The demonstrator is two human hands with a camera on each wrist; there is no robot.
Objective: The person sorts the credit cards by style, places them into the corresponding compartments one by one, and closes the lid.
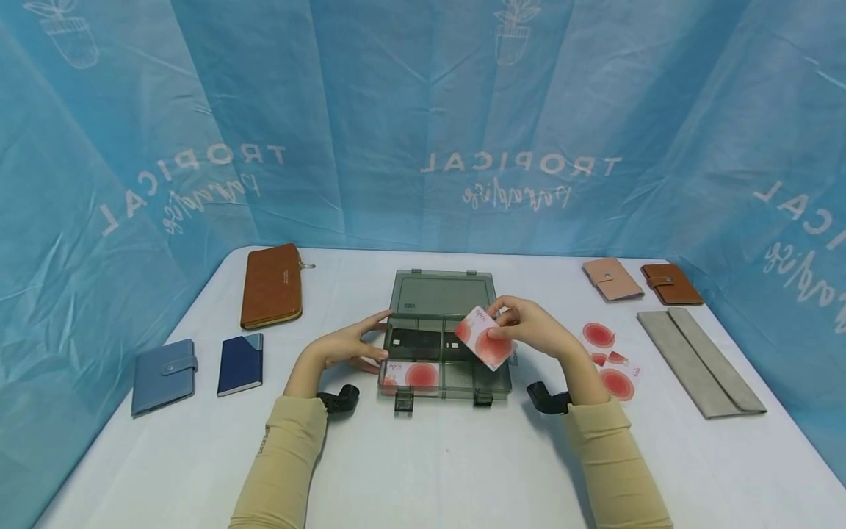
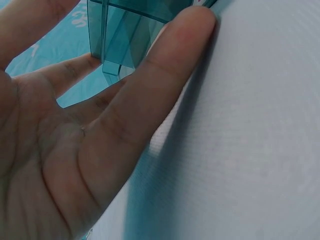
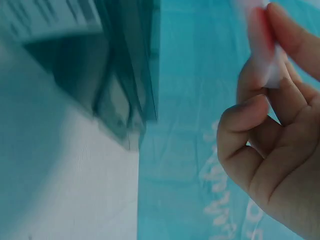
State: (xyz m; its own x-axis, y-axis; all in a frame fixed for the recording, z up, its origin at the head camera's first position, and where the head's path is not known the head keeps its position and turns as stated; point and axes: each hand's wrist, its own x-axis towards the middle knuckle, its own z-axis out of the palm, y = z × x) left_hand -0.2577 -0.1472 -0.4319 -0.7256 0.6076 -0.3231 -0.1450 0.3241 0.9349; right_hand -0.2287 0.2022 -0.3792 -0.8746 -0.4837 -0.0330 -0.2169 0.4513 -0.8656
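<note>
A translucent grey-green compartment box [image 1: 456,391] stands with its lid [image 1: 444,292] folded back. My left hand [image 1: 344,345] rests against the box's left side, its fingers spread and fairly straight; the left wrist view has the thumb [image 2: 172,65] along the wall. Above the right-hand compartments, my right hand [image 1: 537,328] pinches a white card with red circles [image 1: 492,349], tilted. In the right wrist view this card [image 3: 265,40] is blurred between thumb and fingers. Dark cards [image 1: 415,342] lie in the back compartments. A similar red-and-white card [image 1: 413,375] lies in the front left one.
Loose red-patterned cards [image 1: 617,383] lie right of the box. Farther right are a grey envelope-like pouch [image 1: 703,364], a pink wallet [image 1: 612,279] and a brown wallet [image 1: 673,284]. On the left lie a brown zip wallet [image 1: 272,286], a navy card holder [image 1: 239,365] and a blue wallet [image 1: 164,377].
</note>
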